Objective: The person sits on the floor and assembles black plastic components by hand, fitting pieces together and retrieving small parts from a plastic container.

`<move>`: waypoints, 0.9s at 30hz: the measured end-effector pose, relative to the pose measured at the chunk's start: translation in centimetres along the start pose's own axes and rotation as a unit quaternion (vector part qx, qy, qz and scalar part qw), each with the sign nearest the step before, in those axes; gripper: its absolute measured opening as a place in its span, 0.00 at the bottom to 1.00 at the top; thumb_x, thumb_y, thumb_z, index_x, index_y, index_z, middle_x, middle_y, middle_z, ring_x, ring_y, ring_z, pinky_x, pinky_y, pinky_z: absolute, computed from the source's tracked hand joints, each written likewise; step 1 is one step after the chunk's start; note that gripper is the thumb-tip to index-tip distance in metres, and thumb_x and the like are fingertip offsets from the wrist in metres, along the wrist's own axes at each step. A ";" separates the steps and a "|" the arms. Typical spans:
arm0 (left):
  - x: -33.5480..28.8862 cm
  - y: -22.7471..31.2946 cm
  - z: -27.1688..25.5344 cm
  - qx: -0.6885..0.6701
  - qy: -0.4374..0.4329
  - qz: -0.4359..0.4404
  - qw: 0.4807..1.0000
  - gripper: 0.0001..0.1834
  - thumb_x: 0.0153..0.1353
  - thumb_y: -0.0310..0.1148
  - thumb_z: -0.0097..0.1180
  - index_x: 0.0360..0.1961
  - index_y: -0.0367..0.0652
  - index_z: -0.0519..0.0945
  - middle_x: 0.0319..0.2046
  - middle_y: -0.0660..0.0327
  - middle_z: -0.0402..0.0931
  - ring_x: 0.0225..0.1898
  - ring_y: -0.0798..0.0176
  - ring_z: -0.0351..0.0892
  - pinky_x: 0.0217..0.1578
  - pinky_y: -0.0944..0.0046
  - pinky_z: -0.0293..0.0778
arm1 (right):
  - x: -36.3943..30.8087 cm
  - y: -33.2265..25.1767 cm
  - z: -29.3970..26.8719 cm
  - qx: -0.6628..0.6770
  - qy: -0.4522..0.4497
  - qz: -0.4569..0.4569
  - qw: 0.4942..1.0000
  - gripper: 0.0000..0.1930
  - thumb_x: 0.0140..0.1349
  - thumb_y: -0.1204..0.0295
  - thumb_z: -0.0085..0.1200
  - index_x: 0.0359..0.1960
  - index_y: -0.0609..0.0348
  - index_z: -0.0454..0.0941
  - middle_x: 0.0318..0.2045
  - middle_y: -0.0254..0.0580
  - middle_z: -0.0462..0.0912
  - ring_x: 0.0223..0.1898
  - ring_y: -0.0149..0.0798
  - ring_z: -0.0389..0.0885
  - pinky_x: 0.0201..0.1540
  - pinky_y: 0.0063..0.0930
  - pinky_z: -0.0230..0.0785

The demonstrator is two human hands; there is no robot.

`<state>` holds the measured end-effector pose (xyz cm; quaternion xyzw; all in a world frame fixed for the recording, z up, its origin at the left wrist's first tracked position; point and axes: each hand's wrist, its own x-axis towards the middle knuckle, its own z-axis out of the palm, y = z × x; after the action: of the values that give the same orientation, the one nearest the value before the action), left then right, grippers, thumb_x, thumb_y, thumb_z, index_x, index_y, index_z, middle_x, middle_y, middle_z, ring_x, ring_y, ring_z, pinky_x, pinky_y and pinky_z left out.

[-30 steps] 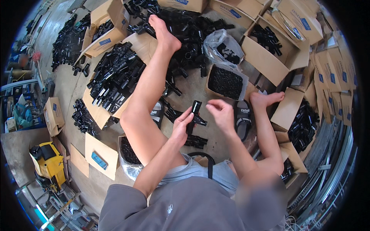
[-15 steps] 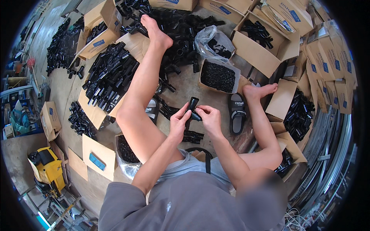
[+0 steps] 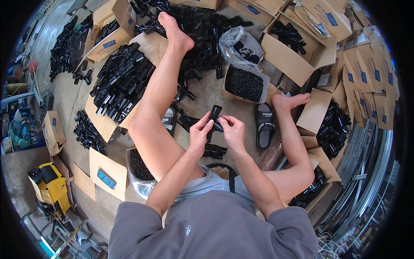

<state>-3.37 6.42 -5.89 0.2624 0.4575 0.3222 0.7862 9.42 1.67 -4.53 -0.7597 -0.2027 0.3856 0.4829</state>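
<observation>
Between my knees, a black branched pipe fitting (image 3: pixel 215 112) is held up in both hands. My left hand (image 3: pixel 199 134) is closed round its left side, thumb and fingers pressed on the tube. My right hand (image 3: pixel 233 133) pinches at its short side branch; whether a small part sits between those fingertips I cannot make out. Several more black fittings (image 3: pixel 214 151) lie on the floor just below my hands. Others (image 3: pixel 185 121) rest beyond my left hand. Ahead stands a box of small black pieces (image 3: pixel 243 84).
A large heap of black fittings (image 3: pixel 123 82) lies on cardboard left of my left leg. Open cartons (image 3: pixel 286 60) of fittings stand ahead and right. A clear bag (image 3: pixel 233 41) holds black parts. Sandals (image 3: pixel 265 125), a phone (image 3: pixel 106 178) and metal pipes (image 3: pixel 366 172) lie around me.
The fitting is slightly more upright, and my right fingertips have shifted a little to the left along it. Both hands keep their hold.
</observation>
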 end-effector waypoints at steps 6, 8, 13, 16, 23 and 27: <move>0.1 -0.1 -0.2 0.008 0.001 0.003 1.000 0.27 0.72 0.25 0.60 0.71 0.36 0.73 0.55 0.62 0.84 0.49 0.76 0.80 0.51 0.73 0.76 | -0.3 -1.2 0.0 -0.088 0.021 -0.014 0.996 0.15 0.65 0.65 0.65 0.43 0.66 0.89 0.36 0.50 0.91 0.38 0.38 0.90 0.44 0.32 0.78; 0.0 0.0 0.0 0.007 0.003 0.005 1.000 0.27 0.72 0.25 0.60 0.71 0.36 0.73 0.55 0.62 0.84 0.49 0.76 0.80 0.52 0.73 0.76 | -0.3 -1.3 -0.1 -0.131 0.029 -0.041 0.990 0.14 0.64 0.66 0.65 0.42 0.66 0.89 0.36 0.51 0.91 0.39 0.41 0.90 0.45 0.33 0.78; -0.2 0.0 0.1 0.010 -0.007 -0.002 1.000 0.27 0.71 0.25 0.61 0.70 0.36 0.73 0.56 0.61 0.83 0.51 0.75 0.81 0.53 0.72 0.76 | 0.2 -0.6 -0.7 -0.072 -0.001 -0.016 0.997 0.14 0.64 0.67 0.65 0.42 0.67 0.89 0.36 0.51 0.91 0.38 0.39 0.90 0.44 0.33 0.79; 0.0 -0.2 -0.1 0.017 -0.006 -0.001 1.000 0.27 0.71 0.25 0.61 0.70 0.37 0.73 0.56 0.61 0.83 0.51 0.75 0.81 0.54 0.72 0.76 | 0.6 0.0 -0.9 -0.052 -0.013 -0.014 0.998 0.14 0.64 0.67 0.65 0.42 0.67 0.89 0.35 0.50 0.91 0.37 0.38 0.90 0.43 0.32 0.79; 0.1 -0.4 -0.1 0.018 -0.009 0.006 1.000 0.26 0.71 0.25 0.62 0.70 0.36 0.74 0.57 0.61 0.83 0.52 0.75 0.81 0.55 0.72 0.76 | 0.2 -0.5 -0.9 -0.065 -0.010 0.011 0.998 0.15 0.66 0.65 0.65 0.42 0.66 0.89 0.33 0.49 0.91 0.35 0.39 0.89 0.41 0.32 0.78; 0.0 -0.4 -0.1 0.026 -0.015 0.008 1.000 0.26 0.71 0.25 0.62 0.69 0.36 0.75 0.58 0.60 0.83 0.52 0.75 0.81 0.55 0.72 0.76 | 0.1 -1.3 -0.8 -0.116 -0.015 0.036 0.992 0.16 0.67 0.62 0.63 0.42 0.65 0.88 0.32 0.50 0.90 0.34 0.40 0.89 0.41 0.34 0.78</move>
<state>-3.37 6.21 -6.26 0.2912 0.4519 0.3128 0.7831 10.20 1.87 -3.19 -0.8117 -0.2261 0.3876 0.3740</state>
